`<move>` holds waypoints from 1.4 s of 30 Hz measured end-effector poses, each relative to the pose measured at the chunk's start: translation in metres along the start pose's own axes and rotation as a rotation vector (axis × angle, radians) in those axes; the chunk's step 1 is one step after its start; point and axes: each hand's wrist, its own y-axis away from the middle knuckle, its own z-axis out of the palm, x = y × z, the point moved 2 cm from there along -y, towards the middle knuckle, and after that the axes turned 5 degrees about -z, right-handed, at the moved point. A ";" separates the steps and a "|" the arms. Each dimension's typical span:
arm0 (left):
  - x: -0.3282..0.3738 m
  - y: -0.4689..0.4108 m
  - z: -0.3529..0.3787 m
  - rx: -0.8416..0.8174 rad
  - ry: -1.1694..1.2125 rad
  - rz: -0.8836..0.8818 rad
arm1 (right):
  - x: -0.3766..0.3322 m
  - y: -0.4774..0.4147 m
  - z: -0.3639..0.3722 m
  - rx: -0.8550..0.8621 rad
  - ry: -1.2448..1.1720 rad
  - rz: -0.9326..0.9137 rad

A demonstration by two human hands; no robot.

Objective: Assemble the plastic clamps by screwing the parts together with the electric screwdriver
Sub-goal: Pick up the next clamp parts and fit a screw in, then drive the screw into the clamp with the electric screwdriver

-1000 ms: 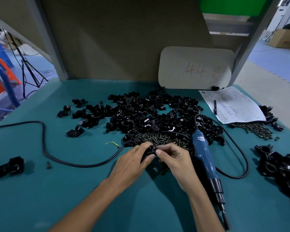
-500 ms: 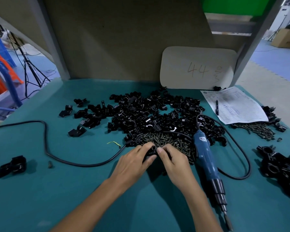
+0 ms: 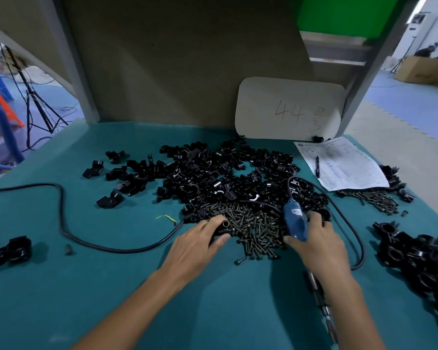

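**Clamp in one hand, driver in the other**

Nearest, the right hand (image 3: 316, 238) is wrapped around the blue body of the screwdriver (image 3: 295, 222); fingers and thumb are closed on it, and its metal nose runs back under the wrist toward the near edge of the table (image 3: 111, 299). The tool looks rigid and fairly weighty for one hand, and its cord (image 3: 349, 223) loops out to the right, so I would expect some drag when it is lifted. The blue barrel is the sensible place to grip it, as here.

Just left of it, the left hand (image 3: 200, 241) is closed on a black clamp (image 3: 224, 227), thumb below and fingers over the top, with the round bore facing up. The piece is small, hard moulded plastic: light, stiff, probably a little slick, and likely to twist under driving torque unless pinched firmly by its flat sides, clear of the screw hole.

Between and just beyond the hands lies a heap of screws (image 3: 250, 223), tiny and prone to rolling. Further back spreads the pile of loose parts (image 3: 213, 178). At the right edge sit assembled-looking clamps, well apart from the hands. Farthest, a paper form (image 3: 344, 162) with a pen and a card (image 3: 288, 109) leaning on the back wall.
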 end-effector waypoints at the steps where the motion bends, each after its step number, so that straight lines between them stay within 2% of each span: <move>1: 0.000 0.000 0.000 0.004 -0.002 0.000 | 0.000 -0.002 -0.004 -0.026 0.004 0.009; 5: 0.000 0.000 0.000 0.028 -0.025 0.007 | 0.000 -0.009 -0.012 -0.149 0.147 -0.021; 8: 0.000 -0.001 -0.001 0.058 -0.051 0.028 | 0.006 -0.012 -0.014 -0.213 0.065 -0.021; 10: 0.002 -0.001 -0.002 0.088 -0.049 0.078 | 0.016 -0.013 -0.018 -0.208 -0.183 -0.015; 14: 0.004 -0.001 -0.004 0.164 0.001 0.144 | 0.022 -0.009 -0.025 -0.114 -0.943 -0.031; 18: 0.004 0.001 -0.002 0.058 0.057 0.067 | 0.010 -0.007 -0.014 -0.064 -1.466 0.035; 20: 0.003 0.002 0.000 0.030 0.047 0.032 | 0.002 -0.009 -0.007 -0.033 -1.637 0.093; 28: 0.000 0.002 0.004 0.039 0.052 -0.004 | -0.012 -0.014 0.021 -0.008 -1.898 0.211; 36: 0.001 0.003 0.003 0.086 0.062 0.014 | 0.000 -0.019 0.030 -0.002 -1.977 0.276; 42: 0.004 0.005 -0.001 0.092 0.051 0.029 | 0.001 -0.019 0.033 0.036 -1.943 0.315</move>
